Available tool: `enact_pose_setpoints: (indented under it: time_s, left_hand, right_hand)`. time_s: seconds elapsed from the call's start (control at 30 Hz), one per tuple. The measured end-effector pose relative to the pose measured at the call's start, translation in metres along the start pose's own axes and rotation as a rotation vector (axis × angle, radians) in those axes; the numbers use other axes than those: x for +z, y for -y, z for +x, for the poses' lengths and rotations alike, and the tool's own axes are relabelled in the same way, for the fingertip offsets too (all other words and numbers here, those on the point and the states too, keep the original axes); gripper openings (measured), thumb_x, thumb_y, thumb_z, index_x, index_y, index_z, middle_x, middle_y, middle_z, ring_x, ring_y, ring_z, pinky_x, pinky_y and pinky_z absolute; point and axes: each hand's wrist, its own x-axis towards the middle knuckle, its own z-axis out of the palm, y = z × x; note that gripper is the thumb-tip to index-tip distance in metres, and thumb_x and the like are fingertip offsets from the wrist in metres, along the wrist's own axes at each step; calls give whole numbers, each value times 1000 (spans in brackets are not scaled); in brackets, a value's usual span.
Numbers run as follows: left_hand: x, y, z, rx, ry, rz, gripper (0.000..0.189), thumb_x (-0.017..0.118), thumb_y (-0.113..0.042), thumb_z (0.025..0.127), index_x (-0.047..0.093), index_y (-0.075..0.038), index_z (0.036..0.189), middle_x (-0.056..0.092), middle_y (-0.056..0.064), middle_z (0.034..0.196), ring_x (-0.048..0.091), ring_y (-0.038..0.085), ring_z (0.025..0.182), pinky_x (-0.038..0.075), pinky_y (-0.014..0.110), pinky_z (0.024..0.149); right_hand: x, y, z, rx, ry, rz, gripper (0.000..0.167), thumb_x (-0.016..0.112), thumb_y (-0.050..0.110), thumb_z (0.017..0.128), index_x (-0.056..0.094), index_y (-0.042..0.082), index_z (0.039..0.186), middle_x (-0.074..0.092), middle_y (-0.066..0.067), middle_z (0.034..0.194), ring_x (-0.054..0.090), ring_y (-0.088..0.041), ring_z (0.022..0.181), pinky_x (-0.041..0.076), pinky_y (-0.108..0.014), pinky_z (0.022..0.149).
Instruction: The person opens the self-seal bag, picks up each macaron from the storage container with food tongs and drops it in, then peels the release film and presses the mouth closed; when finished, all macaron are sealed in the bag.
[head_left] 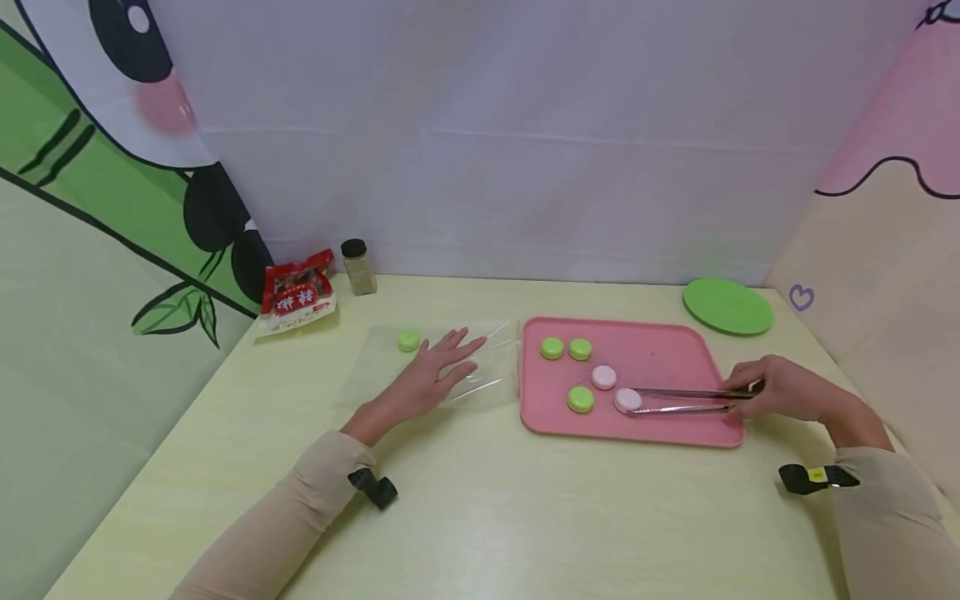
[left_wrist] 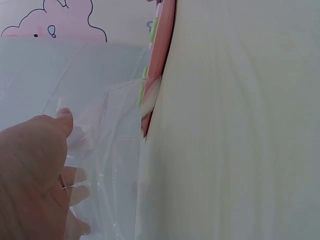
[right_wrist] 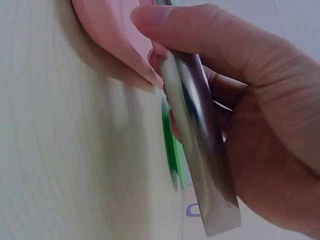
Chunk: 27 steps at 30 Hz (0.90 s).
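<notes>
My right hand (head_left: 783,390) holds metal tongs (head_left: 686,393) between thumb and fingers. The tongs' tips lie on either side of a pale pink macaron (head_left: 627,401) on the pink tray (head_left: 660,350). Another pale pink macaron (head_left: 603,377) and several green macarons (head_left: 581,399) sit on the tray's left half. Left of the tray lies a clear plastic bag (head_left: 497,358) with a green macaron (head_left: 408,340) in its area. My left hand (head_left: 420,382) is at this bag with its fingers spread. In the left wrist view, clear film covers some fingertips (left_wrist: 79,195).
At the back left stand a red and white food packet (head_left: 297,292) and a small jar (head_left: 358,268) with a black lid. A green plate (head_left: 727,306) lies at the back right, behind the tray. A cloth with printed drawings hangs behind the table (head_left: 525,517).
</notes>
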Motion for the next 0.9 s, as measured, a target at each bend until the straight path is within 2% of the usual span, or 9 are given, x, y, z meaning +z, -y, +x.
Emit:
enact_pose_setpoints:
  time_s: [0.2,0.4,0.53,0.7,0.83,0.9]
  left_hand:
    - [0,0,-1,12,4,13,49,49,-34,106,45,-19,153,30,15,160,20,38,149,5,65,116]
    - [-1,-1,0,-1,7,1,50,50,-37,106,45,-21,153,30,16,160,18,36,150,3,64,117]
    - [0,1,1,-6,6,-1,50,49,-38,106,44,-22,153,29,16,161,18,34,151,3,63,117]
    - [1,2,2,-5,10,-7,50,48,-39,106,44,-22,153,29,15,161,17,33,151,3,63,117]
    - [2,4,2,-7,12,-3,50,48,-39,106,44,-22,153,29,15,161,18,34,151,3,63,117]
    - [2,4,2,-11,12,0,50,48,-39,106,44,-22,153,29,14,161,18,35,150,3,64,116]
  right_hand:
    - [0,6,-1,14,-16,15,27,86,12,78,80,6,103,63,2,84,52,-9,69,41,-22,60]
    - [-1,17,3,26,-83,24,26,88,13,76,81,9,101,60,2,78,47,-12,68,38,-24,57]
    - [-1,27,7,22,-129,-11,27,88,14,76,81,10,102,58,5,77,45,-10,68,37,-24,56]
    - [0,36,13,-32,-171,-53,28,88,10,75,81,8,103,59,8,78,45,-7,67,38,-22,56]
    - [4,45,20,-91,-161,-37,27,86,6,76,79,3,102,60,7,78,46,-7,65,39,-23,54]
    - [6,51,26,-81,-146,-16,28,86,7,77,79,4,104,61,7,79,47,-8,66,40,-23,55]
